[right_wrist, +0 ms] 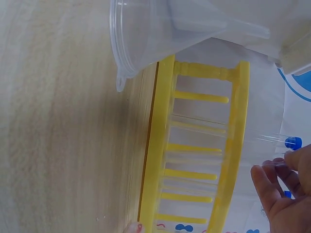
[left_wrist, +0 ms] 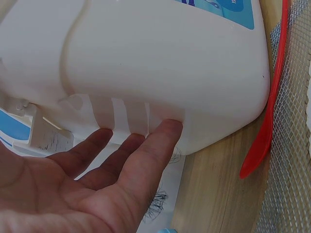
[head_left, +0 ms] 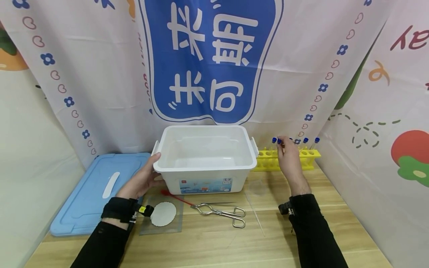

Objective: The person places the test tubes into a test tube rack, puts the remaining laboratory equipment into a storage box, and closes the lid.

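Observation:
My left hand (head_left: pixel 142 178) is at the left side of a white plastic bin (head_left: pixel 204 182), thumb at the rim. In the left wrist view, its nearly straight fingertips touch the bin's wall (left_wrist: pixel 146 58) below the handle (left_wrist: pixel 48 136). At the right, my right hand (head_left: pixel 291 162) pinches a clear test tube near its top, over a yellow test tube rack (head_left: pixel 268 165). The right wrist view shows the rack (right_wrist: pixel 233 126) with clear tubes in it; the fingers (right_wrist: pixel 265 187) partly hide the pinched tube. Nearby stands another blue-capped tube (right_wrist: pixel 293 142).
A blue lid (head_left: pixel 83 201) with a white strip (head_left: pixel 111 185) lies left. Before the bin are a wire gauze (head_left: pixel 177 219) with a white disc, a red spoon (head_left: pixel 182 200), crucible tongs (head_left: pixel 218 212), and a thin rod (head_left: pixel 256 216). A clear funnel (right_wrist: pixel 141 43) lies by the rack.

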A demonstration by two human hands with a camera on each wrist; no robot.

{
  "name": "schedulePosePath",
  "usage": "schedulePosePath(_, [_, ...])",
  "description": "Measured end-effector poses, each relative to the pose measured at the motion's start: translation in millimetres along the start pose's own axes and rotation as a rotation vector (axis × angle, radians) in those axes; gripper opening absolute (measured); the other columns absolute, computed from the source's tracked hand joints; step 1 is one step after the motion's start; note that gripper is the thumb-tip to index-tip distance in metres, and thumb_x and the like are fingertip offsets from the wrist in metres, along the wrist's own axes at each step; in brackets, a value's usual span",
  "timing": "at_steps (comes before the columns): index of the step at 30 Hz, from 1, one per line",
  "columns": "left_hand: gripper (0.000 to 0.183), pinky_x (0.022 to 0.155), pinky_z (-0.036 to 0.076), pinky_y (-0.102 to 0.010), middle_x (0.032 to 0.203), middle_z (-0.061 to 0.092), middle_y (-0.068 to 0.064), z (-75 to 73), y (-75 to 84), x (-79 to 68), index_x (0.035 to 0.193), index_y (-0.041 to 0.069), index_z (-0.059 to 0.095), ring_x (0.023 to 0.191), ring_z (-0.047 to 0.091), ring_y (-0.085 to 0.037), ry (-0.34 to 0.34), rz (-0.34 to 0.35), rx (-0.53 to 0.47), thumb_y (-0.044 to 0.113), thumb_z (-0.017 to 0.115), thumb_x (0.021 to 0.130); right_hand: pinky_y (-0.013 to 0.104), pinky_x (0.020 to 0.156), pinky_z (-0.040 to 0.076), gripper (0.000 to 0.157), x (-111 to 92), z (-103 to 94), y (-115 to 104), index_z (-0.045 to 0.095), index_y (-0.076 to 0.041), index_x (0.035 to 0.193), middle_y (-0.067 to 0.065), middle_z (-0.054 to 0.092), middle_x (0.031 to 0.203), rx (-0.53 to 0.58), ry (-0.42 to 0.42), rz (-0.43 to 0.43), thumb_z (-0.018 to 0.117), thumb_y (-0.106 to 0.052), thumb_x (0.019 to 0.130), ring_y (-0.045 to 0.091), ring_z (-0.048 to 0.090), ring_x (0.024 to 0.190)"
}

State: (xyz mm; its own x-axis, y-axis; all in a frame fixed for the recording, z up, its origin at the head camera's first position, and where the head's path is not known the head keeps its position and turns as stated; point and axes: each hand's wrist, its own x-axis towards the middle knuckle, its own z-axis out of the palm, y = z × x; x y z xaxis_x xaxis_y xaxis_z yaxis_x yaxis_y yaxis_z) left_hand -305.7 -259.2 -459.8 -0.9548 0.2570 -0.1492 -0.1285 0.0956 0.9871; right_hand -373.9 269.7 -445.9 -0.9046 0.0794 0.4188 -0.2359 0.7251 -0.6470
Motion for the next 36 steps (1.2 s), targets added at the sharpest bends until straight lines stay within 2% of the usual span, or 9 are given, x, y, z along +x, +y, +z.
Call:
schedulePosePath(14, [0.098, 0.136, 0.032, -0.085, 0.191, 0.017, -0.033, 0.1, -0.1, -0.8, 0.190, 0.016, 0.001, 0.181, 0.017, -0.058, -0.004, 0.005, 0.007, 0.077, 0.026, 0.116, 0.065, 0.117, 0.064, 0.043, -0.8, -13.1, -4.9, 0.060, 0.001, 0.164, 0.030, 0.066, 0.149, -0.046, -0.005, 0.027, 0.057, -0.012, 0.124, 0.049, 0.066, 0.141])
schedulePosePath(23, [0.098, 0.136, 0.032, -0.085, 0.192, 0.016, -0.032, -0.1, -0.2, -0.4, 0.190, 0.017, 0.001, 0.181, 0.017, -0.058, -0.008, 0.008, 0.007, 0.077, 0.026, 0.116, 0.064, 0.116, 0.064, 0.040, -1.7, -35.3, -13.0, 0.063, 0.002, 0.159, 0.029, 0.067, 0.148, -0.052, 0.034, 0.030, 0.060, -0.011, 0.121, 0.050, 0.069, 0.140])
schedulePosePath(31, [0.098, 0.136, 0.033, -0.085, 0.192, 0.016, -0.032, -0.5, 0.8, -0.2, 0.190, 0.018, 0.001, 0.181, 0.017, -0.058, -0.008, 0.007, 0.001, 0.076, 0.027, 0.116, 0.068, 0.118, 0.062, 0.038, -8.1, -56.3, -19.6, 0.066, 0.004, 0.154, 0.029, 0.068, 0.149, -0.093, -0.040, -0.011, 0.061, -0.017, 0.123, 0.050, 0.068, 0.140])
schedulePosePath(36, [0.098, 0.137, 0.033, -0.083, 0.191, 0.018, -0.032, -0.4, 0.8, -0.4, 0.190, 0.017, 0.002, 0.182, 0.018, -0.057, -0.013, 0.008, 0.008, 0.077, 0.026, 0.116, 0.068, 0.118, 0.062, 0.037, -11.5, -65.6, -22.2, 0.066, 0.004, 0.152, 0.030, 0.067, 0.150, -0.107, -0.123, -0.027, 0.061, -0.018, 0.123, 0.049, 0.067, 0.139])
